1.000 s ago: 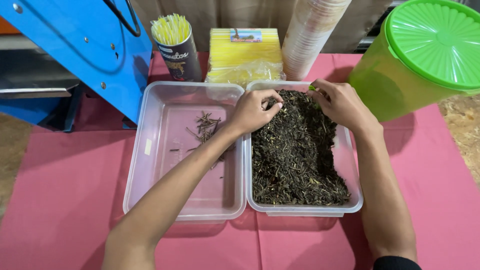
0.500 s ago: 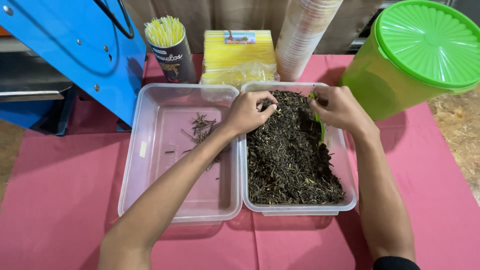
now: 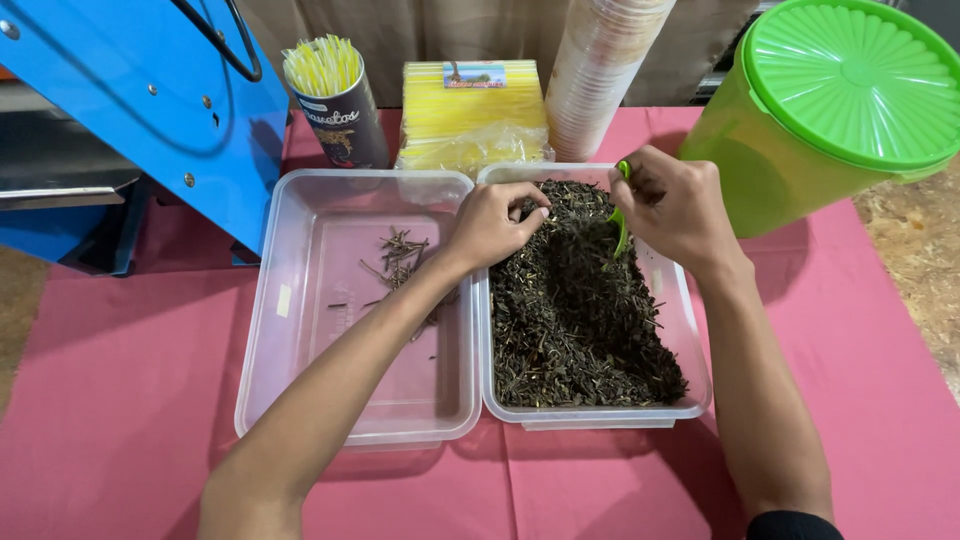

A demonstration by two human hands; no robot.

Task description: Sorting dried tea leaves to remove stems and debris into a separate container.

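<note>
I see a pink tablecloth (image 3: 120,400) under two clear, colourless plastic tubs: the left tub (image 3: 300,330) holds a few brown twigs (image 3: 398,252), the right tub (image 3: 690,330) a dark green-black mass of dried leaves (image 3: 570,320). My right hand (image 3: 675,205) grips a bright green scoop (image 3: 621,225). Behind stand a lime-green bucket (image 3: 735,170) with a ribbed green lid (image 3: 860,80), yellow straws (image 3: 322,65) in a dark cup (image 3: 345,130), a yellow packet (image 3: 470,115), and a blue machine (image 3: 130,100).
</note>
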